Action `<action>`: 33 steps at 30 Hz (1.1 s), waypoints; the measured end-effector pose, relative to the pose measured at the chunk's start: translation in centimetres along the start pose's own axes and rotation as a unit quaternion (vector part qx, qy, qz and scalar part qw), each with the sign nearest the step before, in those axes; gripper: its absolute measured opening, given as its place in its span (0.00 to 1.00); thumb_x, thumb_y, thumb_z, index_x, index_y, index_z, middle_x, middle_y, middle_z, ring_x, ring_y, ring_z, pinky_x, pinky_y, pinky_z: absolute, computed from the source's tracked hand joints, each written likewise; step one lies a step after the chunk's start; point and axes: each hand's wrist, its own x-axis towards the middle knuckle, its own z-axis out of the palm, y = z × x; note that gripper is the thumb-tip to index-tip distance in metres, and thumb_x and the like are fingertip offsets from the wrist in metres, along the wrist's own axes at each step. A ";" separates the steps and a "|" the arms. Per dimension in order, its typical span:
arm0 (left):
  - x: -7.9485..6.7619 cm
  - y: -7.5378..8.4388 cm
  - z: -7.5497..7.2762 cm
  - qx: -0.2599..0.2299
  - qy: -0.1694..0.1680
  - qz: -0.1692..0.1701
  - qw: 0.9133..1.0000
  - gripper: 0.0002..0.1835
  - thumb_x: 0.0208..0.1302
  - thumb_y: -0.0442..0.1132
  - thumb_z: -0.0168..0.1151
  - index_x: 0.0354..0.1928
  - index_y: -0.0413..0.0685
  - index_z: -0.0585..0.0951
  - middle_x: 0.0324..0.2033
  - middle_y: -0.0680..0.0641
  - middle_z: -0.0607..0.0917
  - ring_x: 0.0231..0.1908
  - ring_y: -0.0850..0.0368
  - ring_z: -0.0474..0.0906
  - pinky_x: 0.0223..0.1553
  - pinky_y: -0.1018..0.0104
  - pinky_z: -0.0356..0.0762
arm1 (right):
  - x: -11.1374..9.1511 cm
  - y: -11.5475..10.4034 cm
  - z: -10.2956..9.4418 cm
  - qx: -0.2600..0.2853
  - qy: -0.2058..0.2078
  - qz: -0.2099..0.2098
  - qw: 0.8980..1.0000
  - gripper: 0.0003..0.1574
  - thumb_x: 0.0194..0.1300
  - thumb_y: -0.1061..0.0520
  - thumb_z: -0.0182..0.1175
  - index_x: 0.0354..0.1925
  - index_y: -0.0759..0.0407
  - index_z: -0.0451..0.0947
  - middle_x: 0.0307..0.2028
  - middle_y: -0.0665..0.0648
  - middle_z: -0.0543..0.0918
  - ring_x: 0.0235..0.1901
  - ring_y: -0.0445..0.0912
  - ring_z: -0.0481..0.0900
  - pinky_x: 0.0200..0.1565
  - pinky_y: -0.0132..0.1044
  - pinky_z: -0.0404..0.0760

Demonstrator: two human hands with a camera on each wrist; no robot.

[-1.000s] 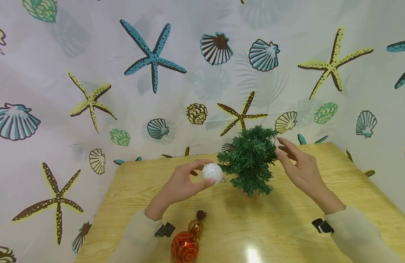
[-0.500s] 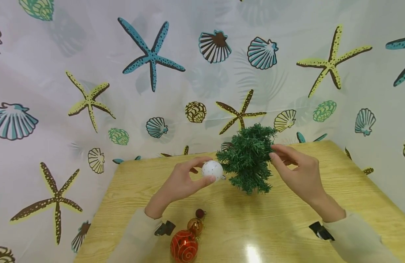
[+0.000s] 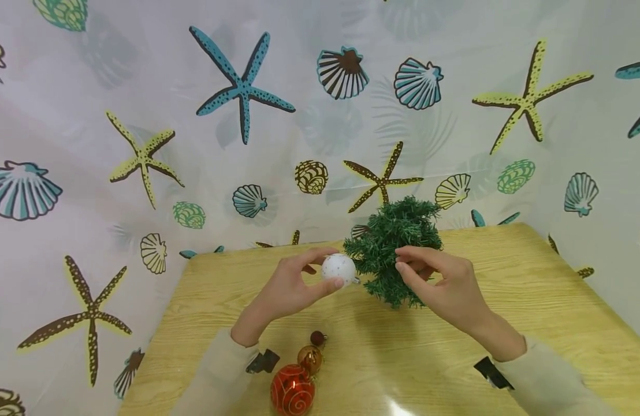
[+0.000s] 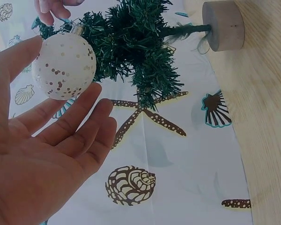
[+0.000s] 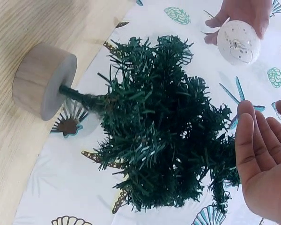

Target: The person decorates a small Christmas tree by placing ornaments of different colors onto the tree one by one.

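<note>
1. White bauble (image 3: pixel 338 270), speckled with small metallic dots; held above the table (image 3: pixel 382 364), just left of the small green tree (image 3: pixel 384 240). Its silver cap (image 4: pixel 77 29) faces the tree side.
2. Left hand (image 3: pixel 291 289): grasping the white bauble between thumb and fingertips, remaining fingers loosely bent.
3. Right hand (image 3: pixel 447 286): released, nothing in its grasp; thumb and fingertips apart, in front of the tree's right side. Contact with the needles: cannot tell.
4. Tree upright on a round wooden base (image 5: pixel 44 79), plain in both wrist views.
5. Near the left sleeve (image 3: pixel 211 370), a close row on the table: large red bauble (image 3: pixel 293 390) with swirls, smaller orange bauble (image 3: pixel 309 359), tiny dark-red ball (image 3: pixel 317 338).
6. Behind, a pale sheet (image 3: pixel 299 34) printed with starfish and shells.
</note>
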 end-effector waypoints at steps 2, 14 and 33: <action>0.1 0.1 0.1 -0.001 0.000 0.001 1.000 0.27 0.61 0.51 0.71 0.63 0.62 0.78 0.49 0.59 0.85 0.49 0.63 0.79 0.46 0.60 0.78 | 0.0 -0.2 0.3 0.011 -0.011 -0.003 1.000 0.27 0.53 0.74 0.68 0.50 0.57 0.84 0.36 0.52 0.88 0.29 0.37 0.83 0.30 0.25 0.79; 0.3 0.4 0.2 -0.006 0.003 0.001 1.000 0.27 0.61 0.50 0.71 0.63 0.61 0.78 0.50 0.58 0.84 0.49 0.63 0.78 0.47 0.57 0.78 | 0.1 -0.8 1.7 0.027 -0.083 0.009 0.996 0.24 0.58 0.69 0.69 0.52 0.54 0.83 0.39 0.50 0.88 0.28 0.36 0.82 0.28 0.26 0.79; 0.1 0.9 0.6 -0.026 -0.006 0.006 1.000 0.26 0.62 0.48 0.71 0.63 0.59 0.78 0.50 0.57 0.85 0.49 0.61 0.78 0.47 0.55 0.78 | 0.1 -0.7 2.6 0.023 -0.126 -0.008 0.992 0.18 0.60 0.69 0.67 0.48 0.54 0.84 0.44 0.52 0.86 0.27 0.33 0.78 0.26 0.25 0.74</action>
